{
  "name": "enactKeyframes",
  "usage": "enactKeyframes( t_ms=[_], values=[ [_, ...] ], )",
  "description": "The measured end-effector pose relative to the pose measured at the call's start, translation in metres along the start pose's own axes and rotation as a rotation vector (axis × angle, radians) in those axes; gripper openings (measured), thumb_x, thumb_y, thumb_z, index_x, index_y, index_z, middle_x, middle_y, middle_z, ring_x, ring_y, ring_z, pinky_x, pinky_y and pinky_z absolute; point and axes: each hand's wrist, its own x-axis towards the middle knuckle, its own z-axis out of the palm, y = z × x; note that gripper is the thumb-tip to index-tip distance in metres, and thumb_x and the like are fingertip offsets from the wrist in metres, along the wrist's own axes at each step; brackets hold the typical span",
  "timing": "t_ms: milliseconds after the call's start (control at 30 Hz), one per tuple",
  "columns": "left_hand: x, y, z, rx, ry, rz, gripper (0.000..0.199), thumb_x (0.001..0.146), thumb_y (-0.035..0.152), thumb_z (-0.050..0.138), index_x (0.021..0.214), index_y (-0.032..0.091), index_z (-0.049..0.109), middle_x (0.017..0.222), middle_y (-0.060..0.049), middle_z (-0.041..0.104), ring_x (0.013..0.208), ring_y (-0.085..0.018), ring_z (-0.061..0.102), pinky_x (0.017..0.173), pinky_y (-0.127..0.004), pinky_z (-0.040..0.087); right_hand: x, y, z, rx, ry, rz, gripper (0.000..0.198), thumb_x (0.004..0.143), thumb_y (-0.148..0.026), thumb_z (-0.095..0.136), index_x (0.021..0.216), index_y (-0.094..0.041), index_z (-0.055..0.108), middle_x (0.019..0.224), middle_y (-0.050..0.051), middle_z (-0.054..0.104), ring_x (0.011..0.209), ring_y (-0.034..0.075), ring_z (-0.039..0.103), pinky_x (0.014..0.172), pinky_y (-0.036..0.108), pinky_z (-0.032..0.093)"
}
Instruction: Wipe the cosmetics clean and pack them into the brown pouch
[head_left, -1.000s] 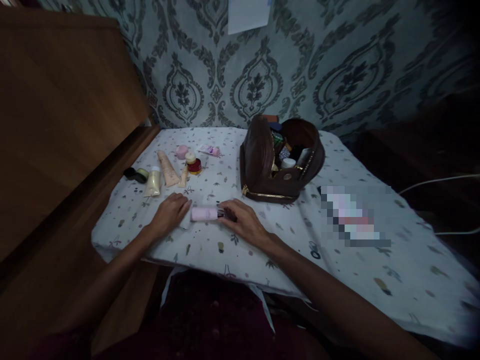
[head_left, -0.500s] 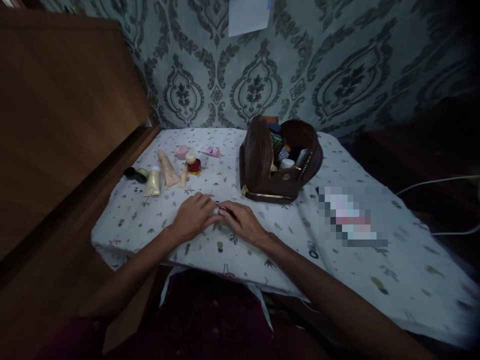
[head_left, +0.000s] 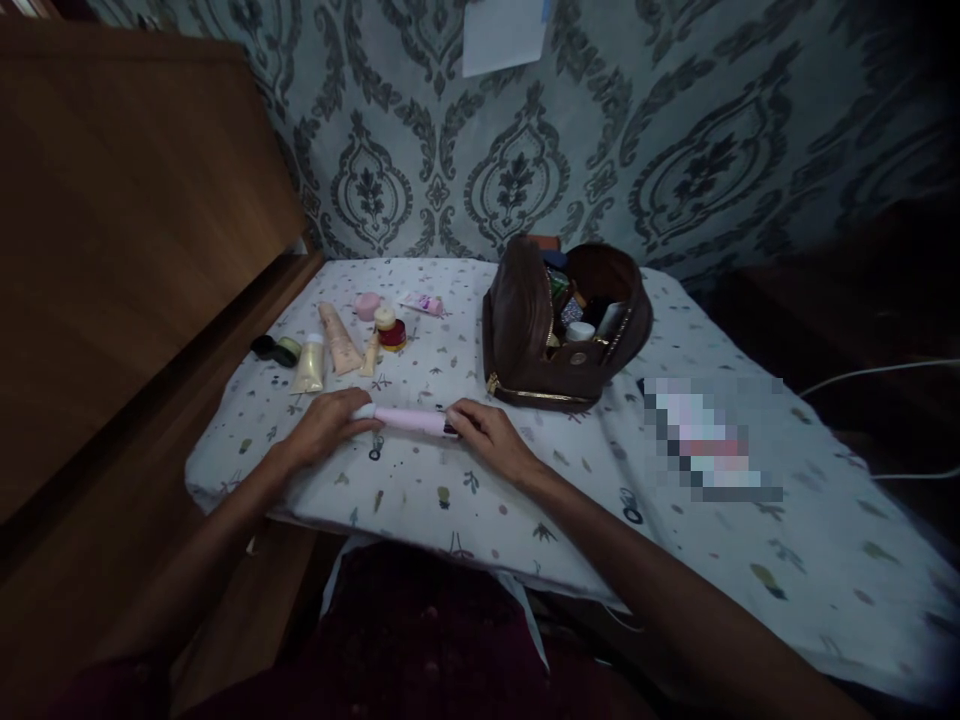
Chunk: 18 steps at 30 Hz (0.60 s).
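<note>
A slim pale pink tube [head_left: 411,420] lies lengthwise between my hands, low over the patterned cloth. My left hand [head_left: 328,425] pinches its white left end. Fingers of my right hand [head_left: 487,437] close on the other end, where a dark patch shows. Just beyond my left hand are a cream tube with a white cap [head_left: 309,365], a long beige tube [head_left: 340,342] and a small beige tube [head_left: 370,355]. Past my right hand stands a brown zip bag [head_left: 525,330], its lid open, with a white-lidded jar [head_left: 580,331] and other items inside.
Also on the cloth [head_left: 450,540] are a pink round container [head_left: 367,306], a dark red jar [head_left: 392,335], a small white-and-pink tube [head_left: 424,303] and dark round pieces [head_left: 274,350]. A pixelated item [head_left: 705,440] lies at right. A wooden cabinet [head_left: 135,220] borders the left.
My left hand has moved left, away from my right hand. The pink tube, hidden by my hands before, now shows stretched between them. The view has shifted slightly.
</note>
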Motion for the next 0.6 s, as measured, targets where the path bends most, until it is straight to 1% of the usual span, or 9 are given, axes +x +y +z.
enactKeyframes(
  t_ms=[67, 133, 233, 267, 333, 400, 467, 533, 600],
  values=[
    [0.000, -0.005, 0.001, -0.242, 0.025, -0.120, 0.041, 0.088, 0.057, 0.059, 0.074, 0.019, 0.057, 0.069, 0.003, 0.056, 0.066, -0.015, 0.053, 0.061, -0.025, 0.039, 0.000, 0.000, 0.000, 0.011, -0.010, 0.004, 0.039, 0.099, -0.041, 0.040, 0.072, -0.018, 0.057, 0.065, -0.001, 0.054, 0.062, 0.013, 0.051, 0.060, 0.025, 0.036],
    [0.002, -0.005, 0.004, -0.466, 0.082, -0.233, 0.042, 0.083, 0.057, 0.063, 0.069, 0.018, 0.056, 0.064, 0.004, 0.052, 0.061, -0.013, 0.050, 0.057, -0.024, 0.037, -0.001, 0.000, 0.000, 0.028, -0.031, 0.011, 0.037, 0.098, -0.041, 0.042, 0.076, -0.018, 0.060, 0.066, -0.001, 0.055, 0.063, 0.013, 0.051, 0.060, 0.025, 0.035],
    [0.008, 0.001, 0.006, -0.713, 0.189, -0.357, 0.041, 0.075, 0.057, 0.071, 0.070, 0.017, 0.060, 0.064, 0.003, 0.055, 0.058, -0.012, 0.048, 0.053, -0.023, 0.038, -0.003, 0.001, 0.001, 0.067, -0.054, 0.050, 0.023, 0.088, -0.040, 0.059, 0.086, -0.018, 0.065, 0.067, -0.002, 0.056, 0.062, 0.013, 0.050, 0.058, 0.024, 0.034],
    [0.011, 0.004, 0.007, -0.776, 0.222, -0.388, 0.042, 0.072, 0.056, 0.074, 0.072, 0.016, 0.062, 0.065, 0.003, 0.057, 0.057, -0.012, 0.048, 0.052, -0.022, 0.038, -0.004, 0.001, 0.002, 0.083, -0.054, 0.068, 0.022, 0.084, -0.039, 0.063, 0.088, -0.018, 0.065, 0.068, -0.002, 0.056, 0.062, 0.013, 0.050, 0.057, 0.024, 0.034],
    [0.018, 0.010, 0.008, -0.907, 0.326, -0.454, 0.043, 0.065, 0.054, 0.080, 0.071, 0.015, 0.065, 0.062, 0.002, 0.058, 0.054, -0.011, 0.048, 0.049, -0.021, 0.037, -0.004, 0.000, 0.003, 0.105, -0.048, 0.101, 0.021, 0.080, -0.037, 0.066, 0.089, -0.018, 0.065, 0.068, -0.002, 0.056, 0.061, 0.013, 0.049, 0.056, 0.023, 0.034],
    [0.028, 0.017, 0.010, -1.009, 0.457, -0.507, 0.043, 0.059, 0.052, 0.084, 0.067, 0.014, 0.063, 0.056, 0.004, 0.054, 0.049, -0.009, 0.044, 0.045, -0.019, 0.033, -0.004, -0.001, 0.002, 0.111, -0.037, 0.111, 0.021, 0.082, -0.037, 0.064, 0.089, -0.017, 0.063, 0.069, -0.002, 0.056, 0.062, 0.012, 0.048, 0.056, 0.023, 0.033],
    [0.040, 0.024, 0.013, -1.067, 0.564, -0.523, 0.044, 0.061, 0.054, 0.082, 0.066, 0.016, 0.061, 0.054, 0.005, 0.051, 0.046, -0.007, 0.042, 0.043, -0.018, 0.032, -0.005, -0.003, 0.001, 0.099, -0.023, 0.103, 0.023, 0.085, -0.040, 0.061, 0.087, -0.018, 0.061, 0.066, -0.003, 0.053, 0.060, 0.012, 0.046, 0.055, 0.023, 0.032],
    [0.054, 0.033, 0.016, -1.160, 0.666, -0.538, 0.043, 0.068, 0.057, 0.077, 0.071, 0.017, 0.061, 0.056, 0.005, 0.052, 0.047, -0.008, 0.043, 0.043, -0.018, 0.033, -0.005, -0.005, 0.000, 0.085, -0.028, 0.089, 0.027, 0.088, -0.044, 0.056, 0.086, -0.018, 0.058, 0.065, -0.003, 0.053, 0.059, 0.012, 0.046, 0.055, 0.023, 0.031],
    [0.067, 0.045, 0.018, -1.322, 0.774, -0.613, 0.038, 0.075, 0.054, 0.074, 0.075, 0.019, 0.061, 0.060, 0.005, 0.056, 0.048, -0.008, 0.047, 0.043, -0.018, 0.035, -0.006, -0.006, -0.002, 0.081, -0.042, 0.080, 0.030, 0.092, -0.047, 0.051, 0.087, -0.018, 0.056, 0.066, -0.002, 0.057, 0.059, 0.013, 0.047, 0.054, 0.024, 0.031]
  ],
)
